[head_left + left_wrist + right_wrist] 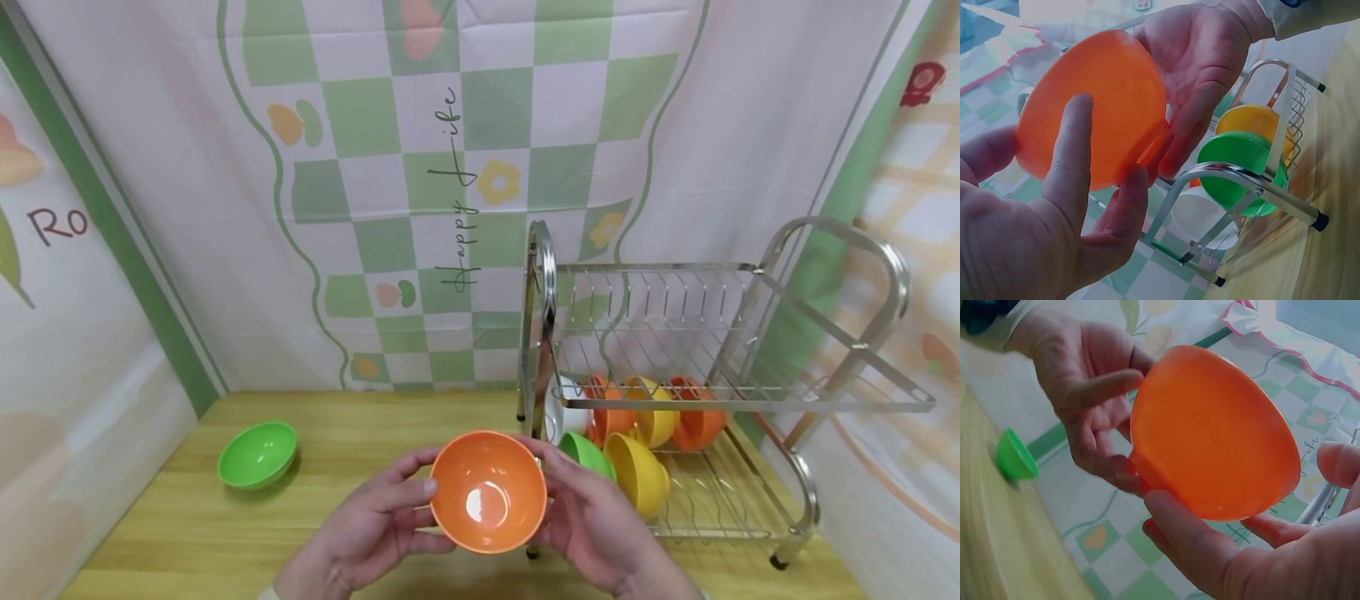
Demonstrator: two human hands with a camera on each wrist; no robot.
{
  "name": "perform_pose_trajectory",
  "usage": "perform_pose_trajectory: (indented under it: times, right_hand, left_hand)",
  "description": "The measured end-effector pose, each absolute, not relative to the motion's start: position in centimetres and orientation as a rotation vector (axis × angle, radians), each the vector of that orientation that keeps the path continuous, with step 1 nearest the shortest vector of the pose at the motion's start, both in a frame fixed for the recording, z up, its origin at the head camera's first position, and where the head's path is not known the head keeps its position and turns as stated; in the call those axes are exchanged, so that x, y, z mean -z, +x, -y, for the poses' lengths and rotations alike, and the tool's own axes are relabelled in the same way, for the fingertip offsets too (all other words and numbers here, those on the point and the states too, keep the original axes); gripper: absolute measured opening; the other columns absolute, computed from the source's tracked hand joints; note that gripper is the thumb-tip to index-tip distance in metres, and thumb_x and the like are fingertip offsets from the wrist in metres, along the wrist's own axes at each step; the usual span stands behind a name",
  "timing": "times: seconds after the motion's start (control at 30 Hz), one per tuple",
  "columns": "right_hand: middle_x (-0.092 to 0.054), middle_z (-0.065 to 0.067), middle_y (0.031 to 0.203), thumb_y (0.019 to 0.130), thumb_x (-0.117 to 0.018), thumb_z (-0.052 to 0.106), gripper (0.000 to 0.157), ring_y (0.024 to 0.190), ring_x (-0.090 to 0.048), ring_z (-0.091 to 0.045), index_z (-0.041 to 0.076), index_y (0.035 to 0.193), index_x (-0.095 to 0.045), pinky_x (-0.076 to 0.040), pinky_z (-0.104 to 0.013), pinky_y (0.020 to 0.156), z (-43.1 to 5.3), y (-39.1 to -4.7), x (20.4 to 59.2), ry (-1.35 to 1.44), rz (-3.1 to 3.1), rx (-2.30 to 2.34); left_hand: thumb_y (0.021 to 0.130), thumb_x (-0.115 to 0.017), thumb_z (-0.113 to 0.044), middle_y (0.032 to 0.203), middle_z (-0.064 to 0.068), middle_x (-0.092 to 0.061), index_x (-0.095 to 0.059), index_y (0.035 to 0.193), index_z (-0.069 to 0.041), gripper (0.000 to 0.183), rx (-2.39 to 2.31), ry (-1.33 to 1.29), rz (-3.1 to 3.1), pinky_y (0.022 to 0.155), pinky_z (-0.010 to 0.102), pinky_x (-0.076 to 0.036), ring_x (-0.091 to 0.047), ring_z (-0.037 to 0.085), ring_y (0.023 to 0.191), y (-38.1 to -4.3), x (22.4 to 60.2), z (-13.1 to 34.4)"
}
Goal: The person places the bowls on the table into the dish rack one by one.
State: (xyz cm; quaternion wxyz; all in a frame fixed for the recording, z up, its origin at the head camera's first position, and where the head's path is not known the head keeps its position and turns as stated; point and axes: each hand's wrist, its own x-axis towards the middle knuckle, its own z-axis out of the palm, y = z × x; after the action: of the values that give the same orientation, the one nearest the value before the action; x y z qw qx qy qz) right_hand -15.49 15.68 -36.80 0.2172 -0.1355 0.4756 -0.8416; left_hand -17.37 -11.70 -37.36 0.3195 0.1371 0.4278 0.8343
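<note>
An orange bowl [487, 493] is held between both hands above the table, its hollow side toward the head camera. My left hand [382, 517] grips it from the left, thumb at the rim and fingers spread against the outside. On the other side my right hand [588, 517] holds it, with fingers reaching behind the wall. The left wrist view shows the bowl's rounded outside [1104, 112] with left fingertips on it. In the right wrist view, right fingers [1191, 540] lie along the bowl's lower edge.
A green bowl [258, 455] sits on the wooden table [172, 533] at left. At right stands a two-tier metal dish rack [750, 406]; its lower tier holds several bowls, among them a yellow bowl [637, 475] and a white bowl [1204, 215]. A patterned curtain [375, 192] hangs behind.
</note>
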Motion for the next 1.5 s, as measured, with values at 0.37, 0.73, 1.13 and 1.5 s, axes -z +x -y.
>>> perform_pose_trajectory:
  times: [0.37,0.73,1.13,1.5]
  right_hand:
    - [-0.051,-0.018,0.141,0.107,-0.045,0.024,0.056,0.117,-0.059,-0.034,0.008,0.157,-0.026,-0.054,-0.044,0.093,-15.8,-15.2,37.1,-0.3,-1.294,2.322]
    - [-0.052,-0.018,0.141,0.109,-0.042,0.024,0.045,0.115,-0.06,-0.036,0.014,0.153,-0.041,-0.054,-0.046,0.093,-16.5,-15.1,37.3,-0.375,-1.326,2.311]
    - [-0.053,-0.015,0.141,0.111,-0.033,0.017,0.041,0.118,-0.059,-0.035,0.015,0.15,-0.046,-0.051,-0.047,0.097,-18.8,-15.2,37.2,-0.49,-1.298,2.31]
    - [-0.051,-0.013,0.144,0.111,-0.017,0.012,0.05,0.125,-0.054,-0.034,0.018,0.147,-0.051,-0.045,-0.047,0.103,-24.0,-14.8,36.7,-0.616,-1.148,2.331]
  left_hand:
    - [0.099,-0.055,-0.007,0.134,0.024,-0.05,-0.048,0.134,-0.009,0.036,-2.184,0.345,-1.118,0.089,0.047,-0.056,-0.063,0.035,0.106,-17.0,37.2,11.4]
    - [0.097,-0.057,-0.006,0.135,0.026,-0.05,-0.048,0.135,-0.011,0.039,-2.171,0.349,-1.119,0.09,0.048,-0.055,-0.063,0.035,0.108,-16.9,37.3,11.0]
    - [0.101,-0.056,-0.009,0.123,0.016,-0.062,-0.05,0.135,-0.008,0.034,-2.14,0.49,-1.178,0.098,0.053,-0.049,-0.065,0.029,0.105,-17.8,37.7,9.6]
    - [0.093,-0.068,-0.008,0.141,0.022,-0.049,-0.037,0.155,-0.014,0.069,-2.072,0.381,-1.583,0.098,0.055,-0.048,-0.05,0.039,0.124,-19.1,39.9,6.9]
